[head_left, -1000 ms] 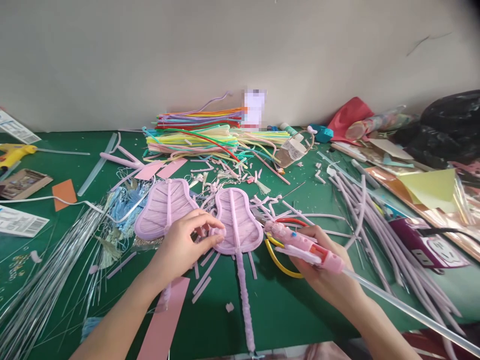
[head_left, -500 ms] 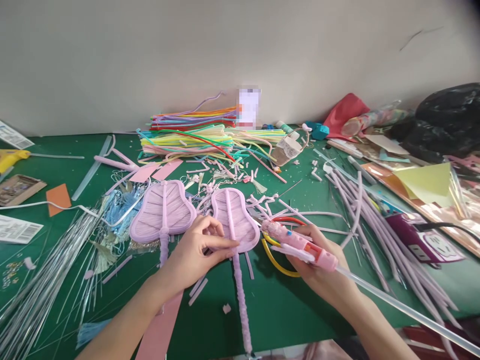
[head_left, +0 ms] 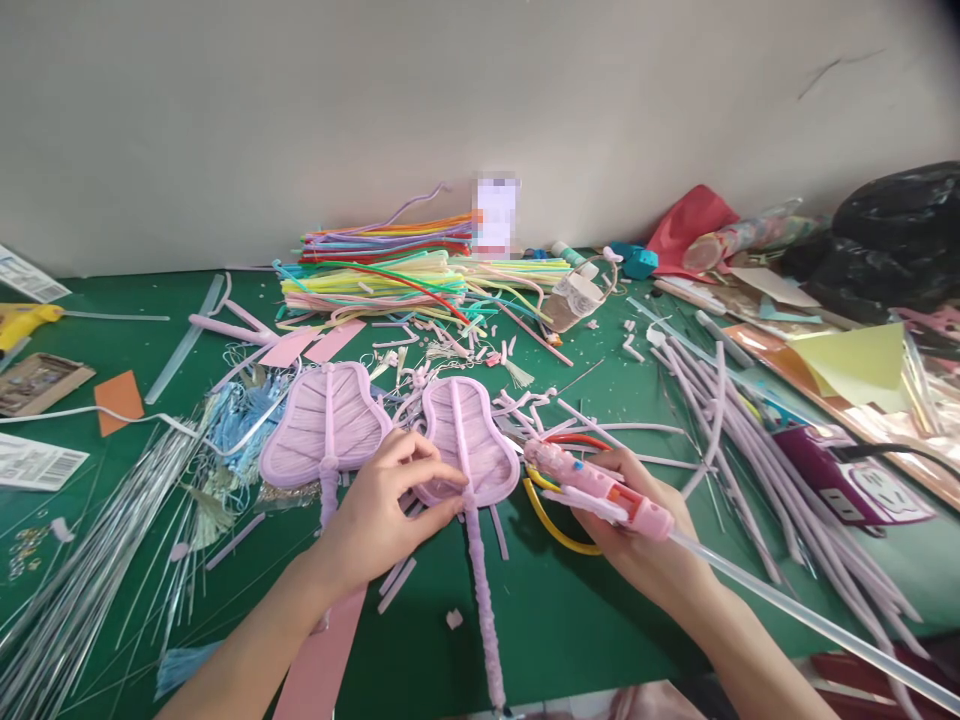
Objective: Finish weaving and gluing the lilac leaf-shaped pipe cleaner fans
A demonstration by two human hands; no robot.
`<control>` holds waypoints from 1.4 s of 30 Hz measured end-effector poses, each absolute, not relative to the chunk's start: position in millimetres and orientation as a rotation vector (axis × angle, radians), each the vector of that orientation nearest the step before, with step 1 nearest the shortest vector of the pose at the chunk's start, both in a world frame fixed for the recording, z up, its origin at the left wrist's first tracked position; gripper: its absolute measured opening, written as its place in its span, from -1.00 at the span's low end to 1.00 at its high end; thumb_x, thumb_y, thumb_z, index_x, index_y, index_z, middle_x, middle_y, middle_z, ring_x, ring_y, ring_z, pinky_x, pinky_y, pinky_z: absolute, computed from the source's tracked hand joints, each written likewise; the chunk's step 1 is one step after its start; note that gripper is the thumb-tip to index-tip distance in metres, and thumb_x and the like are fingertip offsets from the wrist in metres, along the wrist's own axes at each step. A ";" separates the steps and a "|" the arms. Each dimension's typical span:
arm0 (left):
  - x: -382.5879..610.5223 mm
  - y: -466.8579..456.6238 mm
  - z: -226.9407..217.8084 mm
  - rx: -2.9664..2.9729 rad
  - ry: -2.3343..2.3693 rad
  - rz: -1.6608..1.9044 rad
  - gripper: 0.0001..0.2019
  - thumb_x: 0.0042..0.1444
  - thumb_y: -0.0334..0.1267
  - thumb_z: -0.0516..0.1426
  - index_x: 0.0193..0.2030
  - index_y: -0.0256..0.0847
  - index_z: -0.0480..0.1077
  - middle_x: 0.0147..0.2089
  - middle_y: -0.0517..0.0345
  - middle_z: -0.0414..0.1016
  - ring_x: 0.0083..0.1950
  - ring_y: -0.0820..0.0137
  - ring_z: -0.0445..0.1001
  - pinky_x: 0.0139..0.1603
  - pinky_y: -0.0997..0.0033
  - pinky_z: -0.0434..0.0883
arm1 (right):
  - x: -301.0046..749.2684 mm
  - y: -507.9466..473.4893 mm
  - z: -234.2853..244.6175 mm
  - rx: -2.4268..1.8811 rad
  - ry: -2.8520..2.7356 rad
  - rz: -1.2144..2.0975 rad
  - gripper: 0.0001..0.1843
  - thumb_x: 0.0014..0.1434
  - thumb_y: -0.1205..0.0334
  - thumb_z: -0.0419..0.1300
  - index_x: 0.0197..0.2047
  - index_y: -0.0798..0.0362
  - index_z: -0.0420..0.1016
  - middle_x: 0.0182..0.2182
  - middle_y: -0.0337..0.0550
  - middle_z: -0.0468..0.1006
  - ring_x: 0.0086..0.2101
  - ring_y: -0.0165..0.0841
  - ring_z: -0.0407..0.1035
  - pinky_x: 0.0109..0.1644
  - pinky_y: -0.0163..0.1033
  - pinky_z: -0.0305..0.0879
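A lilac fan made of pipe cleaners (head_left: 448,440) lies in front of me, its wrapped handle pointing toward me. The thumb and index finger of my left hand (head_left: 390,500) pinch it where the handle meets the scalloped head. My right hand (head_left: 637,540) is closed around a pink hot glue gun (head_left: 592,487), with a long clear glue stick (head_left: 810,617) running out of its back. The gun's tip points left, just right of the fan and apart from it. A second, similar lilac fan (head_left: 307,425) lies at the left, its handle partly behind my left hand.
Bundles of coloured pipe cleaners (head_left: 375,285) lie at the back near a phone (head_left: 495,215). Silver wires (head_left: 97,560) and blue tassels (head_left: 244,415) spread at left. At right are lilac pipe cleaners (head_left: 780,470), a purple box (head_left: 851,480) and a black bag (head_left: 900,240).
My left thumb and index finger have shifted slightly left at the fan's joint and moved a little apart. My right hand and the glue gun have hardly moved.
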State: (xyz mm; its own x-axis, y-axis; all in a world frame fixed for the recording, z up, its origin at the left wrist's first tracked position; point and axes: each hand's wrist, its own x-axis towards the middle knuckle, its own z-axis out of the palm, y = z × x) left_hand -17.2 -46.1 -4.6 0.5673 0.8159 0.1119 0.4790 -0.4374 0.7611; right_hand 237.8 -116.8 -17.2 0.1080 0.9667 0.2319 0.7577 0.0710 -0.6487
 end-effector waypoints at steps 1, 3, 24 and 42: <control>-15.7 -46.4 -5.2 2.126 1.018 0.640 -0.90 0.14 -0.23 0.21 -0.22 -0.07 0.56 -0.25 0.14 0.35 -0.16 0.36 0.36 -0.14 0.37 0.39 | 237.9 -116.8 -17.4 -1.738 -1.690 0.413 -0.84 0.12 0.09 0.19 -0.29 -0.05 0.33 -0.43 -0.22 0.60 -0.52 -0.31 0.48 -0.51 -0.30 0.26; -12.5 -46.9 -7.1 2.174 0.984 0.650 -0.92 0.14 -0.25 0.21 -0.27 -0.09 0.57 -0.31 0.14 0.35 -0.19 0.36 0.34 -0.18 0.38 0.37 | 238.1 -117.0 -18.1 -1.746 -1.686 0.431 -0.83 0.12 0.08 0.20 -0.28 -0.05 0.33 -0.42 -0.21 0.61 -0.51 -0.31 0.48 -0.50 -0.30 0.27; -7.2 -43.9 -12.2 2.128 0.991 0.520 -0.89 0.11 -0.25 0.24 -0.43 -0.12 0.53 -0.38 0.18 0.42 -0.22 0.34 0.34 -0.15 0.32 0.33 | 239.2 -116.2 -20.3 -1.724 -1.730 0.390 -0.88 0.11 0.15 0.18 -0.27 -0.06 0.34 -0.37 -0.20 0.62 -0.46 -0.29 0.51 -0.48 -0.28 0.31; -21.5 -44.7 -6.2 2.577 0.817 0.487 -0.78 0.16 -0.11 0.18 -0.08 0.03 0.58 -0.22 0.04 0.35 -0.16 0.26 0.23 -0.13 0.19 0.32 | 239.9 -113.8 -24.0 -1.731 -1.715 0.416 -0.86 0.12 0.11 0.19 -0.29 -0.05 0.34 -0.40 -0.21 0.60 -0.47 -0.30 0.49 -0.47 -0.28 0.30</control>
